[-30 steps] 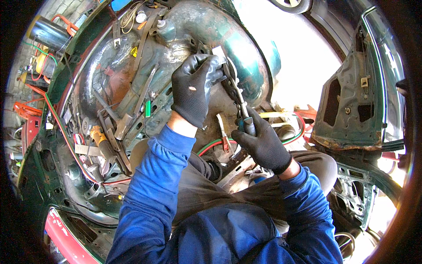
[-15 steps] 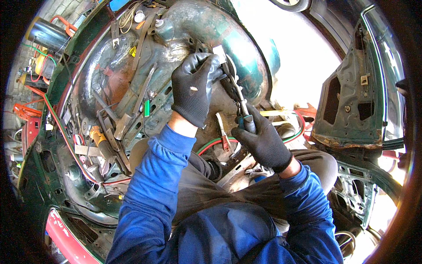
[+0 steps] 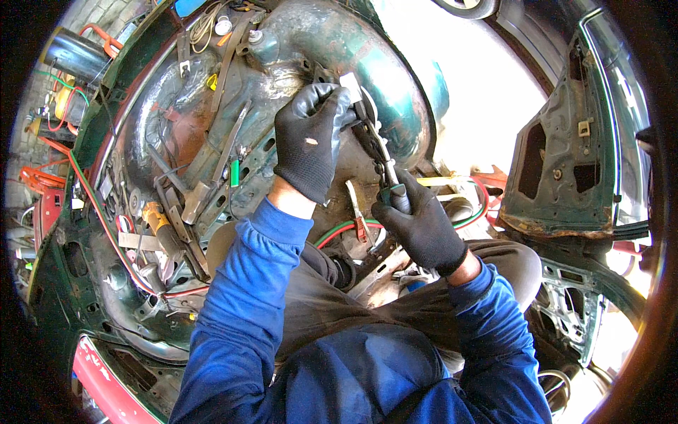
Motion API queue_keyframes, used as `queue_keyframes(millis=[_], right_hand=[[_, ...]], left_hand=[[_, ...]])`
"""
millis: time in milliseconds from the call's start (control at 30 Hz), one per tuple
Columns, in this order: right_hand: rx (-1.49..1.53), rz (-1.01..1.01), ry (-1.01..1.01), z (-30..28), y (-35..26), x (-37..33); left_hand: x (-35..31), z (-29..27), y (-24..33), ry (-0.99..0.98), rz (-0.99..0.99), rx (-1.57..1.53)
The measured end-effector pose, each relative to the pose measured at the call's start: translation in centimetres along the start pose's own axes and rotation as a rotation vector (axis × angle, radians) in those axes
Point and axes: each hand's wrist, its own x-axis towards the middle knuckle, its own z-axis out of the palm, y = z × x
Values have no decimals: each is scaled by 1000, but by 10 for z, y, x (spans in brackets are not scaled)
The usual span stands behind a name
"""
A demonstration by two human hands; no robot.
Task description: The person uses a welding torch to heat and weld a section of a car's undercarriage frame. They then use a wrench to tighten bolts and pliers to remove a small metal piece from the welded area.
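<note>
My right hand [image 3: 427,230], in a black glove, is wrapped round a hand tool [image 3: 386,159] with a dark teal handle and a long metal front part. The tool slants up and left toward my other hand; its exact kind is unclear. My left hand [image 3: 308,141], gloved too, is closed, its fingertips bunched beside the tool's far end. What the left fingers grip is hidden. A small pale flat piece [image 3: 349,85] shows just beyond them, in front of the green rounded wheel-arch panel [image 3: 388,92].
Left of my arms lie a yellow-and-dark power tool [image 3: 161,225], a hammer [image 3: 194,203] and several metal strips on the body floor. A red-and-green hose [image 3: 339,232] passes behind my right hand. A stripped car door [image 3: 558,155] stands at right.
Both hands keep nearly the same pose and place. The tool and the pale piece have shifted only very slightly.
</note>
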Motion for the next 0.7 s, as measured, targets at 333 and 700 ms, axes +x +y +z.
queue_keyframes(millis=[333, 700], right_hand=[[10, 63, -64, -4, 5, 3], [-23, -27, 1, -4, 4, 2]], left_hand=[[-2, 2, 3, 7, 46, 59], [-3, 1, 4, -24, 94, 97]])
